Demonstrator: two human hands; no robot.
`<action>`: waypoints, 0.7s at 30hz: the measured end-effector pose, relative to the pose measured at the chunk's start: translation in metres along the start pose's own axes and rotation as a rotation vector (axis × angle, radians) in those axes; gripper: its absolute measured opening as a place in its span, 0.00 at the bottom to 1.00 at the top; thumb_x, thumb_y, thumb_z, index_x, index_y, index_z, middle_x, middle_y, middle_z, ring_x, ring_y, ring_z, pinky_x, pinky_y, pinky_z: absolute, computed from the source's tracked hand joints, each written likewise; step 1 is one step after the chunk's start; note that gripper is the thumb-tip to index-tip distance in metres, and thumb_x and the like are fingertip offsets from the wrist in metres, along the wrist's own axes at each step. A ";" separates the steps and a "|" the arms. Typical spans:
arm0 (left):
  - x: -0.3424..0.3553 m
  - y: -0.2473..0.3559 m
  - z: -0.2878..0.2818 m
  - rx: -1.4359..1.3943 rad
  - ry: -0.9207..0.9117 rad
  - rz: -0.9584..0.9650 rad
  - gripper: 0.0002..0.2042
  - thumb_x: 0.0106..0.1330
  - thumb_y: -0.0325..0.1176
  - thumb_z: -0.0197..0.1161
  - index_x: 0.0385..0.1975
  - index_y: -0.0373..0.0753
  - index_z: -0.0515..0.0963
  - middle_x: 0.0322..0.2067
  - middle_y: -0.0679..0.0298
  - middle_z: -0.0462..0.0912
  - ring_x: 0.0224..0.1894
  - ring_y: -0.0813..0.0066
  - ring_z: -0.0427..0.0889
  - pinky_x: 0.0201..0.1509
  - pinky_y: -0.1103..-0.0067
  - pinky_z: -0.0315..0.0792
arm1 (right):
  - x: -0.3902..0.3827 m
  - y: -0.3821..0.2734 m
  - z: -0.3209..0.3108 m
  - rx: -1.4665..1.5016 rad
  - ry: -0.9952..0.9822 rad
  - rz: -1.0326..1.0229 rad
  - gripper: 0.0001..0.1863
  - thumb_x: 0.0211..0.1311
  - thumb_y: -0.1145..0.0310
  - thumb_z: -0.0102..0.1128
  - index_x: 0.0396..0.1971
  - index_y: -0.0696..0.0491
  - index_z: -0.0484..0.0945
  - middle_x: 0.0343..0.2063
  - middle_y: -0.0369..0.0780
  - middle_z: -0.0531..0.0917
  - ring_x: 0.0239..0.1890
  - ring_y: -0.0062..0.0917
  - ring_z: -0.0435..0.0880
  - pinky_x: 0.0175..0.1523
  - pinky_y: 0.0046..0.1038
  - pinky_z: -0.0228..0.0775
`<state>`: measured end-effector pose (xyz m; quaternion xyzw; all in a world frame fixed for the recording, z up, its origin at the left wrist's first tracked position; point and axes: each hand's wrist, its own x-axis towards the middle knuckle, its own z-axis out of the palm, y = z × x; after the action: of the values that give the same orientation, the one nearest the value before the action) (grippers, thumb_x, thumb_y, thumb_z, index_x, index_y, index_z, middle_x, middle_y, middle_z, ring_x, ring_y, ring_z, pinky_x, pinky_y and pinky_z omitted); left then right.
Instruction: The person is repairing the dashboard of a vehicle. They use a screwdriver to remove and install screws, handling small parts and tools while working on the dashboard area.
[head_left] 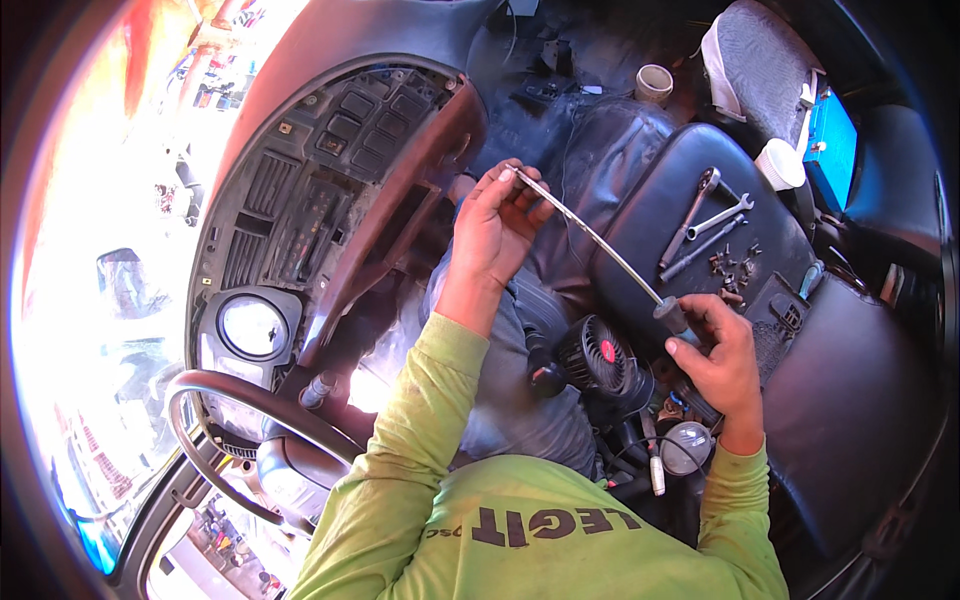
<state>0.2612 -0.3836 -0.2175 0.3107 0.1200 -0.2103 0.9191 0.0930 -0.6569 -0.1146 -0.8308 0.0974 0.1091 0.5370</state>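
A long, thin screwdriver (612, 251) spans the gap between my two hands, slanting down to the right. My left hand (492, 225) pinches the tip end of its shaft, near the dashboard. At the other end, my right hand (722, 358) is closed round the dark handle. Beyond the shaft, a ratchet (696, 208), a combination wrench (721, 217) and a dark metal bar (702, 250) lie on the black seat (655, 210). Several loose bolts (733, 270) are heaped beside them.
A steering wheel (250, 390) and a stripped dashboard panel (320, 190) are on the left. A small black fan (592, 352) stands between my arms. White cups (780, 165), a blue box (830, 150) and a grey cushion (762, 60) are at the far right.
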 end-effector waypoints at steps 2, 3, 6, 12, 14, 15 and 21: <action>0.003 0.000 -0.003 -0.019 0.016 -0.011 0.08 0.78 0.36 0.60 0.51 0.44 0.79 0.47 0.65 0.84 0.51 0.68 0.84 0.54 0.67 0.81 | -0.003 -0.001 0.005 0.241 -0.045 0.112 0.23 0.55 0.79 0.68 0.54 0.61 0.80 0.46 0.41 0.86 0.48 0.24 0.86 0.56 0.26 0.76; 0.006 0.000 -0.005 -0.051 0.017 -0.012 0.08 0.78 0.36 0.60 0.51 0.44 0.79 0.47 0.65 0.84 0.51 0.69 0.84 0.54 0.67 0.81 | -0.006 -0.002 0.005 0.292 -0.036 0.119 0.24 0.55 0.79 0.68 0.55 0.61 0.80 0.47 0.41 0.86 0.49 0.23 0.85 0.58 0.26 0.76; 0.011 0.001 -0.010 -0.130 0.073 -0.011 0.08 0.76 0.36 0.62 0.49 0.43 0.80 0.44 0.64 0.85 0.49 0.66 0.85 0.52 0.67 0.81 | -0.010 -0.004 0.008 0.397 0.037 0.094 0.26 0.55 0.80 0.66 0.58 0.62 0.79 0.49 0.41 0.85 0.51 0.23 0.83 0.60 0.26 0.74; 0.019 0.013 -0.016 -0.175 -0.087 -0.007 0.06 0.73 0.33 0.63 0.43 0.40 0.80 0.39 0.59 0.83 0.46 0.62 0.84 0.55 0.64 0.79 | -0.010 0.016 0.020 0.086 0.055 -0.190 0.24 0.58 0.73 0.69 0.55 0.60 0.81 0.45 0.47 0.85 0.46 0.37 0.87 0.53 0.33 0.77; 0.020 0.015 -0.016 -0.242 -0.187 -0.041 0.06 0.72 0.31 0.62 0.44 0.38 0.79 0.41 0.59 0.79 0.47 0.63 0.79 0.56 0.67 0.76 | -0.013 0.025 0.030 0.135 0.037 -0.204 0.25 0.59 0.71 0.69 0.57 0.60 0.79 0.44 0.48 0.85 0.44 0.37 0.88 0.51 0.33 0.78; 0.019 0.016 -0.016 -0.230 -0.178 -0.048 0.07 0.73 0.31 0.61 0.45 0.38 0.79 0.42 0.60 0.79 0.48 0.64 0.78 0.56 0.67 0.75 | -0.013 0.029 0.034 0.174 0.051 -0.219 0.25 0.60 0.70 0.68 0.57 0.61 0.79 0.44 0.49 0.85 0.43 0.38 0.88 0.51 0.34 0.78; 0.018 0.007 -0.022 -0.094 -0.079 -0.054 0.08 0.77 0.34 0.61 0.49 0.39 0.81 0.45 0.61 0.82 0.50 0.67 0.80 0.59 0.67 0.76 | -0.019 0.042 0.022 0.200 0.025 -0.078 0.22 0.62 0.64 0.70 0.51 0.62 0.82 0.40 0.50 0.87 0.42 0.41 0.89 0.51 0.36 0.79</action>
<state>0.2781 -0.3706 -0.2375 0.2555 0.1016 -0.2415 0.9306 0.0616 -0.6533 -0.1546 -0.7776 0.0819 0.0677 0.6198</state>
